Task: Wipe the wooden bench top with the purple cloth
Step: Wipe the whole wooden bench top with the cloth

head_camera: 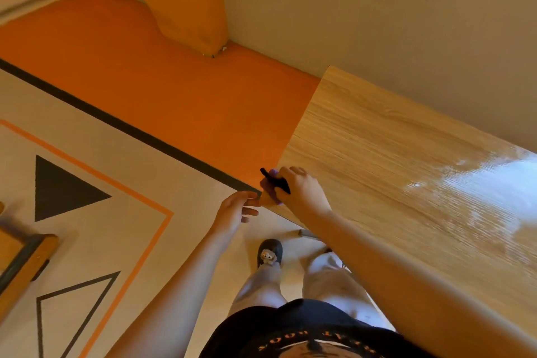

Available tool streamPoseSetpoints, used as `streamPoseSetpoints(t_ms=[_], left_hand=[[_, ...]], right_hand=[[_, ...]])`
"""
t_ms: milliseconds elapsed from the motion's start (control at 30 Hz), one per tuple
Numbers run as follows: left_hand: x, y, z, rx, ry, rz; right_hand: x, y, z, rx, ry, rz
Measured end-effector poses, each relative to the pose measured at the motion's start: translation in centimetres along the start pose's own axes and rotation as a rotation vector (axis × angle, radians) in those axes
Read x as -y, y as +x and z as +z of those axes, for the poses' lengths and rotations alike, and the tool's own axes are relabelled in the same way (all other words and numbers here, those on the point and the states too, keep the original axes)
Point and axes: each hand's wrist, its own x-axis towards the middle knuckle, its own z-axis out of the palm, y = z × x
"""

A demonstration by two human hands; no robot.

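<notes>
The wooden bench top point(392, 160) runs from the middle of the view to the lower right, with a shiny glare patch towards its right end. My right hand point(303, 190) is at the bench's near left corner, fingers curled over the purple cloth point(268, 186). The cloth is bunched over the corner edge and mostly hidden by the hand. A black strip point(274, 180) lies across it. My left hand point(236, 210) hovers just left of the same corner, its fingers relaxed and their tips close to the bench edge, holding nothing.
Orange floor point(174, 90) lies left of the bench, with a cream rug point(96, 160) bearing black triangles and an orange line. An orange fabric piece point(186, 0) hangs against the wall. Wooden furniture point(26, 259) is at the lower left. My legs and a slipper point(269, 253) are below the bench corner.
</notes>
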Motion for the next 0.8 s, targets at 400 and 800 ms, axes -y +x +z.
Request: streamPoseSetpoints(t_ms=[400, 800], left_hand=[[-3.0, 4.1, 3.9, 0.078, 0.359, 0.142], [-1.5, 4.4, 4.6, 0.067, 0.190, 0.139]], right_hand=[[-5.3, -5.9, -2.2, -0.219, 0.086, 0.370], [-0.8, -2.6, 0.1, -0.215, 0.132, 0.445]])
